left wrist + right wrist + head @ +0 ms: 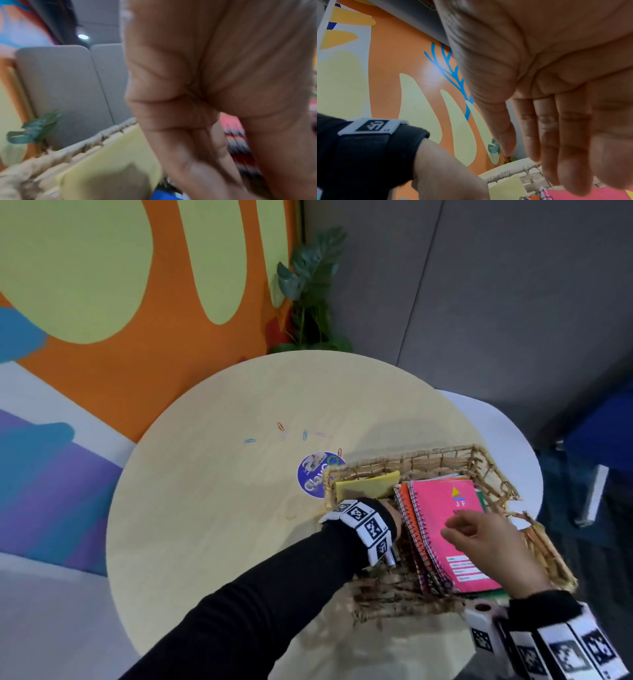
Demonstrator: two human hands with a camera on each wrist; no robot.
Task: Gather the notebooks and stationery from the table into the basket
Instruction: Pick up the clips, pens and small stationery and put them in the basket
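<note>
A wicker basket point(428, 453) stands on the right of the round table. Spiral notebooks lie in it, a pink notebook point(442, 501) on top, and a yellow sticky pad point(368, 484) leans in its far left corner. My left hand point(197, 155) reaches down into the basket beside the yellow pad point(111, 155), fingers extended. That view is blurred, and I see nothing held. In the head view the wristband hides most of this hand. My right hand point(455, 529) hovers just over the pink notebook point(590, 194), its fingers point(547, 128) straight and empty.
Several coloured paper clips point(281, 428) lie scattered on the table beyond the basket, one point(250, 441) further left. A round blue sticker point(313, 474) sits by the basket's far left corner. A potted plant point(311, 292) and a white table point(507, 440) are behind.
</note>
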